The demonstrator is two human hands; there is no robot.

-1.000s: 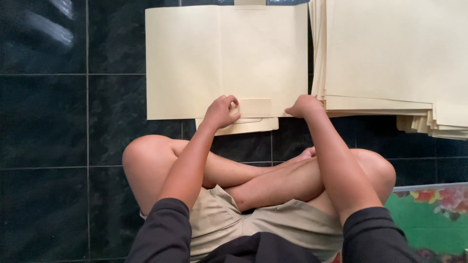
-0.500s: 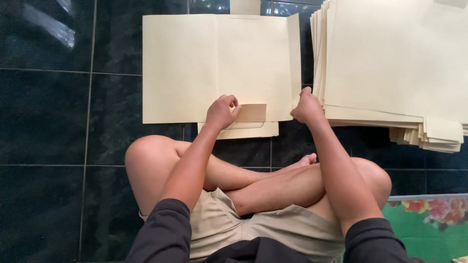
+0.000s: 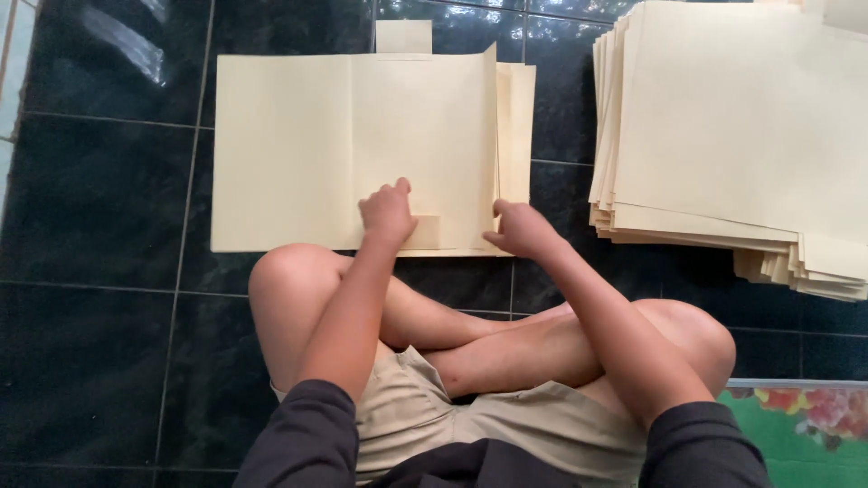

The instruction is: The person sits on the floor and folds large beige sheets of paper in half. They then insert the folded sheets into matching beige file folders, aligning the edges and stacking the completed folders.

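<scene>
Cream paper, folded into a wide flat folder (image 3: 362,149), is being laid out on the dark tiled floor (image 3: 99,271) directly ahead of the crossed legs, its long axis running from left to right across the view. Its near edge is being pressed by both hands. The left hand (image 3: 389,215) is being held curled, knuckles down, on a small folded tab (image 3: 425,232) at the middle of that edge; nothing is being gripped, the fingers being bunched together against the sheet. The right hand (image 3: 520,230) is being kept at the lower right corner, where the turned-over flap (image 3: 514,126) ends, with fingers closed loosely and a fingertip set on the flap's edge; whether paper is being pinched there cannot be told. That flap lies nearer the right hand, the tab under the left.

A second small tab (image 3: 404,36) is being shown jutting from the far edge. To the right, well apart from the folder, a thick stack of matching cream sheets (image 3: 732,136) is being kept, fanned at its near edges. A flowered green mat (image 3: 805,429) is being glimpsed at the lower right corner.
</scene>
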